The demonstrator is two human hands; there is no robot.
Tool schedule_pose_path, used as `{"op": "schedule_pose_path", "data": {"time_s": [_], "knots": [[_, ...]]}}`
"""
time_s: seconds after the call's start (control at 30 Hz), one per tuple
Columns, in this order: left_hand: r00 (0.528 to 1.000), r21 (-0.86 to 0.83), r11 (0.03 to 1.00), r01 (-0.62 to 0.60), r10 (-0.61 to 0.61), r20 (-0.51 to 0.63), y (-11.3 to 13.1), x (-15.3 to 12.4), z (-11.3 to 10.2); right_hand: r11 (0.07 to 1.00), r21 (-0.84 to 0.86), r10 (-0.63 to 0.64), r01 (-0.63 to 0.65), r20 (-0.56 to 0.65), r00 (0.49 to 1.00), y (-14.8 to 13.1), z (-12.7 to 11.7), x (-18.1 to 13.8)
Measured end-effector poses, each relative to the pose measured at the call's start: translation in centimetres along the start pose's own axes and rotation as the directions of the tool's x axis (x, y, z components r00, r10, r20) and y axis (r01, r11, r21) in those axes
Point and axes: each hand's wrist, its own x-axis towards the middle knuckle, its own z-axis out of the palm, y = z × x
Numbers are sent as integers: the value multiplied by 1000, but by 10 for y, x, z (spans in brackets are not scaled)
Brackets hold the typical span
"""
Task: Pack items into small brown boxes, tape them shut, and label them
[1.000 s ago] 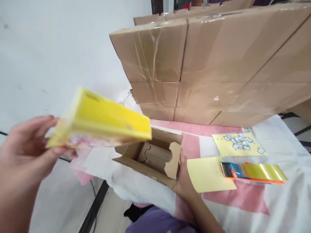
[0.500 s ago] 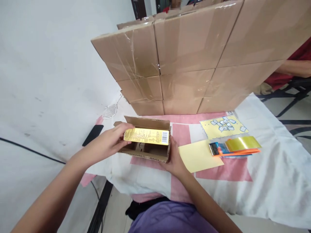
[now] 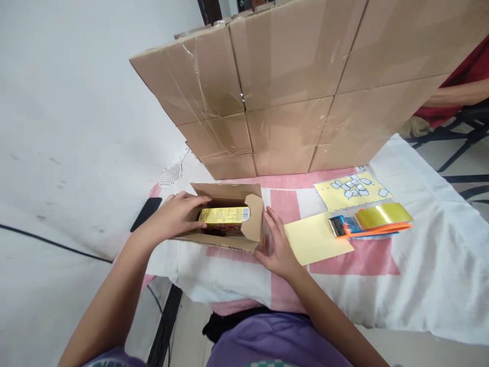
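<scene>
An open cardboard box [image 3: 225, 190] sits on the cloth in front of me, its right end flap [image 3: 253, 218] folded inward over the opening. Down inside it is a yellow printed carton [image 3: 223, 214] with a barcode at its right end. My left hand [image 3: 179, 216] reaches over the box's left end, thumb and fingers closed on the carton's left end. Against the box's right end, my right hand [image 3: 277, 247] grips the outside, fingers at the far corner and thumb at the near one. The carton's lower part is hidden by the box walls.
Stacked taped cartons [image 3: 286, 127] form a wall behind. To the right lie a tape dispenser [image 3: 369, 221], a yellow sheet [image 3: 315, 239] and a patterned yellow card [image 3: 353, 189]. A black phone-like object [image 3: 145, 214] and a white perforated thing [image 3: 171, 176] are left. Another person's arm [image 3: 458, 94] shows far right.
The yellow carton has gone down from the box's top into it, with my left hand following. The right end flap now leans inward. The view has shifted slightly.
</scene>
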Motion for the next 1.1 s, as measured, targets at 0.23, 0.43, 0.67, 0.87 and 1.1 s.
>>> {"op": "schedule_pose_path", "data": {"time_s": [0.23,0.43,0.67,0.87,1.1], "knots": [[996,82,992,-93,93,-3,14,12,6,999,-31,24,-24,7,1000,-1,2,-1],[997,38,997,-68,67,25,11,8,8,1000,-24,15,-16,-4,1000,-1,2,-1],[996,61,994,-87,86,20,8,11,16,999,-32,16,-16,-9,1000,-2,2,0],[996,79,994,-80,83,-30,9,7,16,999,-33,10,-10,-10,1000,-5,0,2],[613,-339,936,91,-321,-722,4,-27,28,973,-133,-193,187,-40,980,-14,-6,3]]}}
